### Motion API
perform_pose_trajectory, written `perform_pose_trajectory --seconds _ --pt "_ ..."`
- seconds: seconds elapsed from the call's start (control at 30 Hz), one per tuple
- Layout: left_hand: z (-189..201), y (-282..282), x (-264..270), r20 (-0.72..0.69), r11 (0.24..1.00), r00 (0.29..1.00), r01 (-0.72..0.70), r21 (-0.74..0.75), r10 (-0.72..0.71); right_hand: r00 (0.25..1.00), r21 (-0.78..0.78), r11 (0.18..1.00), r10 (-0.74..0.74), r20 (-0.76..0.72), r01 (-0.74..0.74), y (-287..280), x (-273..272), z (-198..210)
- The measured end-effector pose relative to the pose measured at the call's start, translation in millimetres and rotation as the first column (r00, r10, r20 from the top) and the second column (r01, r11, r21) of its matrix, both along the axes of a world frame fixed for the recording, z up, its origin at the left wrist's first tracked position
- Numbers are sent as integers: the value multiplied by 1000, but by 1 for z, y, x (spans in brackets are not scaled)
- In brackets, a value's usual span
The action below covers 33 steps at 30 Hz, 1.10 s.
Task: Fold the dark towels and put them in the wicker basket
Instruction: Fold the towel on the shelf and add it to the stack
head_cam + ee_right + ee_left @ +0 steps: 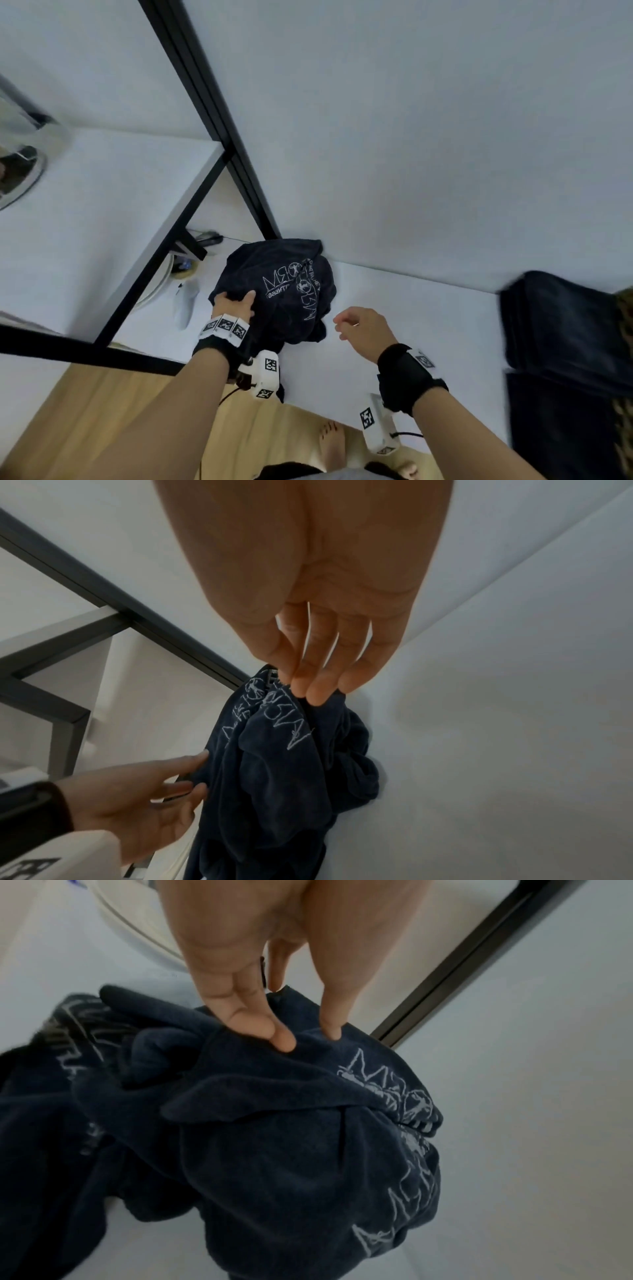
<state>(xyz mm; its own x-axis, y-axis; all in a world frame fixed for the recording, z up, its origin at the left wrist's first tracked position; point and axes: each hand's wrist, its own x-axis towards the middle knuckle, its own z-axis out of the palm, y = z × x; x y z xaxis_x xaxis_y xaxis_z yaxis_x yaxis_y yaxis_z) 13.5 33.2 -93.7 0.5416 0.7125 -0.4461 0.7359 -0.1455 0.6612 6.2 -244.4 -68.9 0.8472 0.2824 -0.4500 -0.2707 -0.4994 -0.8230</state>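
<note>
A crumpled dark towel (281,291) with white lettering lies on the white surface (428,308) against the wall. My left hand (239,298) rests on its left edge, straight fingers and thumb pressing the cloth (240,1123) in the left wrist view. My right hand (339,325) hovers just right of the towel, fingers relaxed and holding nothing. In the right wrist view its fingertips (318,696) hang over the towel (281,764). Folded dark towels (561,329) are stacked at the far right beside the wicker basket (624,308), which the frame edge mostly cuts off.
A white shelf (113,219) with a black metal frame (212,113) stands left of the towel, close to my left hand. A round white object (161,284) sits beneath the shelf. Wooden floor (102,411) and a bare foot (332,442) show below the surface's edge.
</note>
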Motion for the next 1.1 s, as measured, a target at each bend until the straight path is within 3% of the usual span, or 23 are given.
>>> perform_pose_trajectory --seconds 0.13,0.27,0.4,0.47,0.57,0.6,0.7,0.83,0.9,0.97,1.1 --pt "-11 8 5 13 997 998 58 -52 -58 998 7 998 -65 22 64 19 7 11" --pt "-10 11 7 -114 996 993 49 71 -41 990 50 989 -138 13 137 28 7 22" --pt "3 6 15 -34 986 991 128 -104 -132 988 42 988 -148 35 147 28 4 36" --pt "13 0 20 -67 982 980 188 -3 -188 985 41 986 -166 50 164 25 3 43" --pt "22 -1 25 -90 967 985 163 197 -147 977 47 980 -199 78 196 18 0 53" --pt "23 2 26 -80 943 973 228 243 -215 974 52 977 -208 85 205 14 -1 56" --pt "21 9 24 -142 813 864 503 292 -484 968 50 972 -232 99 228 2 -8 63" --pt "35 -9 13 -193 765 845 533 360 -498 955 43 960 -279 98 276 -19 -17 69" --pt "53 -26 8 -141 744 848 518 421 -510 952 48 957 -289 102 286 -29 -21 72" --pt "78 -44 7 40 768 830 496 405 -557 949 58 955 -296 110 291 -37 -25 76" --pt "142 -85 7 375 794 700 537 284 -608 935 90 945 -326 139 316 -53 -24 94"
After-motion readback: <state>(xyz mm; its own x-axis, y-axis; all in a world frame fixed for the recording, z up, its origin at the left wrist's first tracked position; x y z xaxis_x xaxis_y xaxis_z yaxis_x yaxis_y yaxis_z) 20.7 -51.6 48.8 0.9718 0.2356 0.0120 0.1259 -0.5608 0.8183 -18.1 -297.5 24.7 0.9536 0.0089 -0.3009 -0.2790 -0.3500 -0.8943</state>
